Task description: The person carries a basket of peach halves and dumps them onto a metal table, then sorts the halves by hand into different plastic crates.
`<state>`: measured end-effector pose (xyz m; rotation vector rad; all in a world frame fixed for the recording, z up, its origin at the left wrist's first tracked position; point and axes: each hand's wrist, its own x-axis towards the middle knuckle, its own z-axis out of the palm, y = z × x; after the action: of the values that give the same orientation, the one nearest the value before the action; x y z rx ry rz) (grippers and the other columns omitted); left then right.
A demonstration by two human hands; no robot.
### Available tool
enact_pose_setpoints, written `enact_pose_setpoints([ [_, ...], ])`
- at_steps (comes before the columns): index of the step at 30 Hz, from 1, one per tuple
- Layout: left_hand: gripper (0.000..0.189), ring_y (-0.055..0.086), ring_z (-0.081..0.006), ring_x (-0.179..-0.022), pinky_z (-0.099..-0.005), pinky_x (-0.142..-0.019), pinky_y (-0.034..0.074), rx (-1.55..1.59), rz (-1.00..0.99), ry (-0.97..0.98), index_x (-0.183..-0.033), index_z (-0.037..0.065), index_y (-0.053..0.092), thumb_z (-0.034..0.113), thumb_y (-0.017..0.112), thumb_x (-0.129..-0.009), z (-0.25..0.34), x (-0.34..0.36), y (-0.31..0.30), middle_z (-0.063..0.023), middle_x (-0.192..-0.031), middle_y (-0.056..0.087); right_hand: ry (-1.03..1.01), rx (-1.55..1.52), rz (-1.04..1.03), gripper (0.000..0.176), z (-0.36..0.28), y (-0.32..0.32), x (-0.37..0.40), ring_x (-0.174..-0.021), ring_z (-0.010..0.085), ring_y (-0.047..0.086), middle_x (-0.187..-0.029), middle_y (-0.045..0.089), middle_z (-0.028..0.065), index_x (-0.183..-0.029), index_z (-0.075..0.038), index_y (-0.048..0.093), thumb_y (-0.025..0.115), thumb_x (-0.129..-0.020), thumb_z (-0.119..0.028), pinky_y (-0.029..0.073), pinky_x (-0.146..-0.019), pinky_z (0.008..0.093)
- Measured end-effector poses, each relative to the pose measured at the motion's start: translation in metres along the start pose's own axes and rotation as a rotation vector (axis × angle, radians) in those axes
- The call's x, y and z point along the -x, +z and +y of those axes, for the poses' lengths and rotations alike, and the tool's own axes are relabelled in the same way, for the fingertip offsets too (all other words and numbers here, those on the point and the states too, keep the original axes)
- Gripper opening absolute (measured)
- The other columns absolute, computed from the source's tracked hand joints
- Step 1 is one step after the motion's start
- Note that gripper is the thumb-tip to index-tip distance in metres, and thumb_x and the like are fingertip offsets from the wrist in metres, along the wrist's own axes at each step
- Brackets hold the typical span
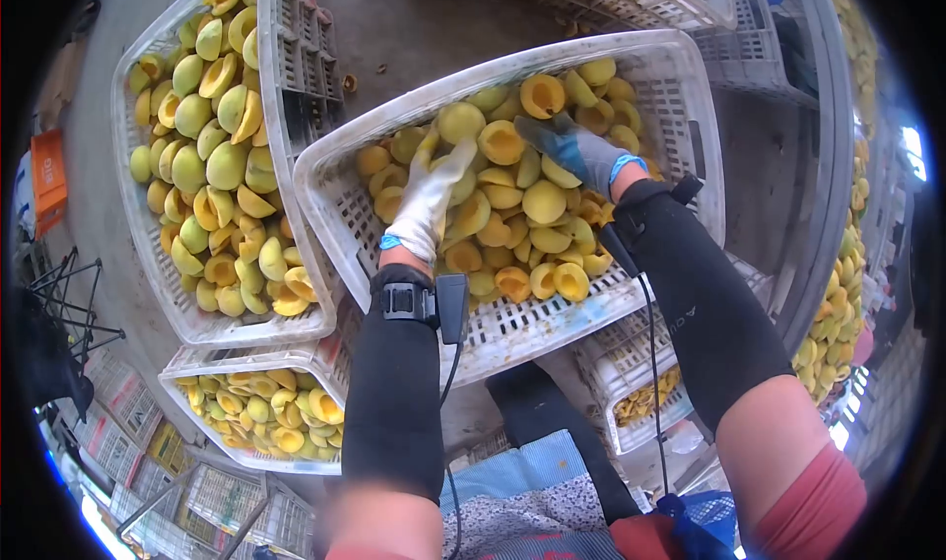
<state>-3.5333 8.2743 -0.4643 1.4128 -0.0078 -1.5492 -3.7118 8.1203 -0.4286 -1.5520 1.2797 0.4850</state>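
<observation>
The left hand, in a whitish, yellow-stained glove, touched a round yellow-green fruit piece; the right hand, gloved in grey and blue, rested among halved yellow-orange fruit. I could not tell whether either pinched anything. A white perforated plastic crate held this fruit.

Yellow-green fruit halves in crate

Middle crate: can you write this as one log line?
left hand: gloved, at fruit | right hand: gloved, at fruit | middle crate: holds fruit, many halved | grip: unclear
</observation>
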Motion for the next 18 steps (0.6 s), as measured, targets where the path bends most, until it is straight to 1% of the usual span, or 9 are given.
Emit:
enact_pose_setpoints([
  [2, 0.102, 0.041, -0.0232, -0.145, -0.035, -0.121, 0.027, 0.099, -0.084, 0.027, -0.162, 0.002, 0.016, 0.04, 0.077, -0.09, -0.011, -0.001, -0.002, -0.0162, -0.156, 0.044, 0.04, 0.046, -0.02, 0.077, -0.005, 0.011, -0.001, -0.142, 0.0277, 0.046, -0.15, 0.054, 0.0176, -0.15, -0.011, 0.05, 0.058, -0.095, -0.063, 0.037, -0.114, 0.034],
  [3, 0.112, 0.043, -0.0235, -0.144, -0.0359, -0.121, 0.029, -0.02, -0.015, -0.051, -0.163, 0.004, 0.002, 0.034, 0.08, -0.088, -0.001, -0.007, 0.006, -0.0174, -0.155, 0.045, 0.1, 0.068, -0.014, 0.071, -0.022, 0.013, 0.003, -0.136, 0.0272, 0.052, -0.144, 0.059, 0.017, -0.149, -0.013, 0.052, 0.06, -0.095, -0.06, 0.04, -0.111, 0.0343],
  [6, 0.114, 0.045, -0.0235, -0.142, -0.0356, -0.121, 0.03, 0.022, 0.01, 0.022, -0.163, 0.002, 0.005, 0.032, 0.084, -0.085, -0.013, -0.015, 0.016, -0.0175, -0.154, 0.045, 0.009, 0.051, -0.046, 0.068, -0.009, 0.02, -0.006, -0.127, 0.0276, 0.058, -0.138, 0.063, 0.0156, -0.146, -0.01, 0.054, 0.061, -0.095, -0.055, 0.044, -0.107, 0.0346],
  [8, 0.106, 0.045, -0.0247, -0.141, -0.0361, -0.119, 0.033, 0.021, 0.101, -0.006, -0.161, 0.0, 0.016, 0.03, 0.084, -0.085, -0.009, 0.004, 0.027, -0.0167, -0.15, 0.049, -0.158, -0.031, -0.001, 0.066, -0.015, 0.028, 0.018, -0.117, 0.0259, 0.063, -0.129, 0.068, 0.0141, -0.142, -0.004, 0.055, 0.064, -0.096, -0.05, 0.047, -0.101, 0.0346],
  [10, 0.099, 0.051, -0.0238, -0.135, -0.0356, -0.111, 0.045, 0.184, 0.093, 0.014, -0.158, 0.0, 0.025, 0.03, 0.084, -0.085, -0.024, 0.005, 0.026, -0.016, -0.147, 0.051, -0.022, -0.491, -0.051, 0.068, 0.002, 0.05, 0.015, -0.122, 0.0245, 0.061, -0.133, 0.067, 0.0136, -0.145, -0.002, 0.053, 0.065, -0.096, -0.046, 0.045, -0.103, 0.0348],
  [13, 0.078, 0.062, -0.0202, -0.119, -0.032, -0.091, 0.057, 0.343, 0.017, -0.002, -0.151, 0.002, 0.041, 0.028, 0.08, -0.089, -0.046, -0.009, 0.023, -0.0136, -0.133, 0.062, -0.011, -0.363, 0.211, 0.056, 0.003, 0.074, 0.026, -0.123, 0.023, 0.061, -0.13, 0.068, 0.0132, -0.136, 0.0, 0.061, 0.064, -0.099, -0.043, 0.045, -0.106, 0.0349],
  [15, 0.079, 0.063, -0.0213, -0.114, -0.0346, -0.096, 0.053, 0.38, 0.034, 0.115, -0.145, 0.003, 0.048, 0.036, 0.085, -0.083, -0.049, 0.01, 0.029, -0.0118, -0.128, 0.064, -0.673, 0.087, 0.196, 0.044, 0.074, 0.068, 0.004, -0.13, 0.0237, 0.057, -0.138, 0.064, 0.014, -0.144, -0.001, 0.056, 0.055, -0.105, -0.022, 0.041, -0.114, 0.0353],
  [17, 0.068, 0.064, -0.0219, -0.109, -0.0357, -0.095, 0.052, 0.416, 0.047, 0.259, -0.134, 0.002, 0.057, 0.035, 0.086, -0.081, -0.045, 0.026, 0.032, -0.0107, -0.119, 0.068, -0.162, -0.796, 0.049, 0.045, 0.059, 0.074, 0.002, -0.129, 0.0183, 0.056, -0.143, 0.059, 0.0099, -0.147, -0.001, 0.052, 0.055, -0.107, -0.022, 0.043, -0.112, 0.0329],
  [18, 0.064, 0.066, -0.0227, -0.106, -0.0332, -0.094, 0.052, 0.315, 0.147, 0.265, -0.133, 0.002, 0.058, 0.029, 0.084, -0.081, -0.059, 0.012, 0.041, -0.013, -0.118, 0.068, -0.256, -0.831, 0.009, 0.046, 0.075, 0.066, -0.006, -0.13, 0.0153, 0.054, -0.145, 0.056, 0.0073, -0.147, -0.002, 0.052, 0.055, -0.107, -0.024, 0.042, -0.112, 0.0309],
])
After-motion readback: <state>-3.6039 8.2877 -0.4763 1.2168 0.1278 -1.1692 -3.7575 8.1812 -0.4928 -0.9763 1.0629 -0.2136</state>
